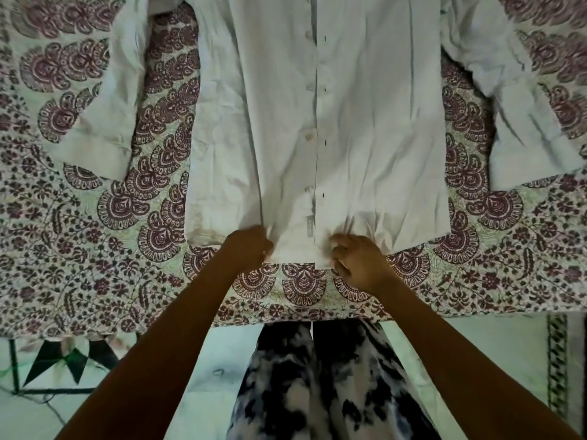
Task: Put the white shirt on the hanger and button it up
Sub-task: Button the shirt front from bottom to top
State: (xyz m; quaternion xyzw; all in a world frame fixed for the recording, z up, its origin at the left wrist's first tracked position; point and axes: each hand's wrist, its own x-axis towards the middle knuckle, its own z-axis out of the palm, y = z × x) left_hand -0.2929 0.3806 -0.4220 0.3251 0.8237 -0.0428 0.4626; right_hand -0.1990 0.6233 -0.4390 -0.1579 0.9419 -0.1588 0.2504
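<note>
The white shirt (365, 128) lies flat, front side up, on the patterned bed cover, sleeves spread to both sides. Its front is unbuttoned: a row of buttons (308, 138) runs down the left panel's edge, and buttonholes (324, 142) run down the right panel. My left hand (249, 246) grips the hem of the left panel. My right hand (359, 260) pinches the hem of the right panel near the placket. The collar is cut off by the top of the frame. No hanger is in view.
The bed cover (95, 249) has a maroon floral print and its near edge hangs just in front of my legs (320, 385). Below it is a pale tiled floor (63, 392) with dark triangle patterns.
</note>
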